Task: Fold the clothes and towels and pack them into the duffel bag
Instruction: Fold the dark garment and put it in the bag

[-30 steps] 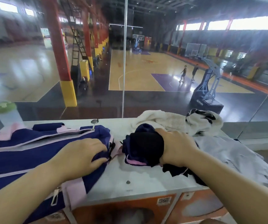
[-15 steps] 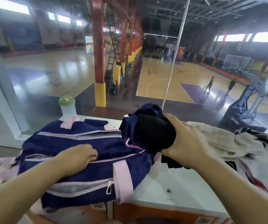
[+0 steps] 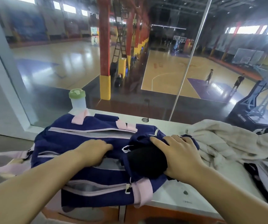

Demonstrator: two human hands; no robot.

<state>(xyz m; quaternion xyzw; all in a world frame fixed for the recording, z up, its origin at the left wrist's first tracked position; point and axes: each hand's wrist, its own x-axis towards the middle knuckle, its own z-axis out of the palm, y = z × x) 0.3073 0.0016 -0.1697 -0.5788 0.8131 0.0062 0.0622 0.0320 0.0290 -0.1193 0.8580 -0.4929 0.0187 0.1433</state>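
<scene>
Desk (image 3: 186,196) edge nearest you, white top. Navy duffel bag (image 3: 97,201) with pink trim lies flat on it, left of centre, front pocket zip partly open. Your left grip (image 3: 96,151) is clamped on the bag's fabric at the lip of the main opening, fingers curled into it. Your right grip (image 3: 181,157) is wrapped over a rolled dark garment (image 3: 146,160), fingers spread across its top. The roll sits on the bag's right end, at the mouth of that opening. Just right of it lies a crumpled cream towel (image 3: 223,143), with loose clothes (image 3: 259,180) at its right. Behind the bag stands a bottle (image 3: 78,101) with a green lid; contact with the bag cannot be told. Farther back, a glass pane (image 3: 49,88), then a basketball court (image 3: 170,73).
</scene>
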